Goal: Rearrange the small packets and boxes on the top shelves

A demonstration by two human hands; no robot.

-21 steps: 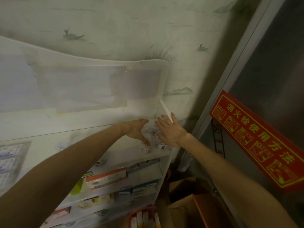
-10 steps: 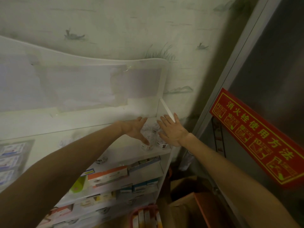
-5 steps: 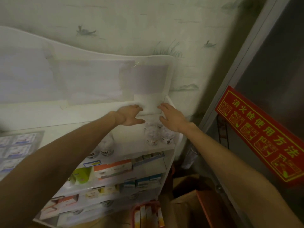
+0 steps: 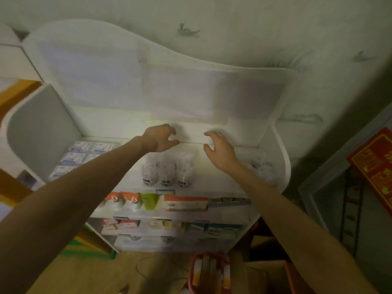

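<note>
Both hands, the left hand (image 4: 159,137) and right hand (image 4: 220,150), hover with loosely curled fingers holding nothing above the top shelf (image 4: 212,183), so next they likely reach down for the small jars (image 4: 167,170) nearby.

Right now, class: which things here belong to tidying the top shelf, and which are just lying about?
Job: left hand; right hand; clear jars; flat packets; top shelf.
Lying about: red sign; cardboard box.
</note>
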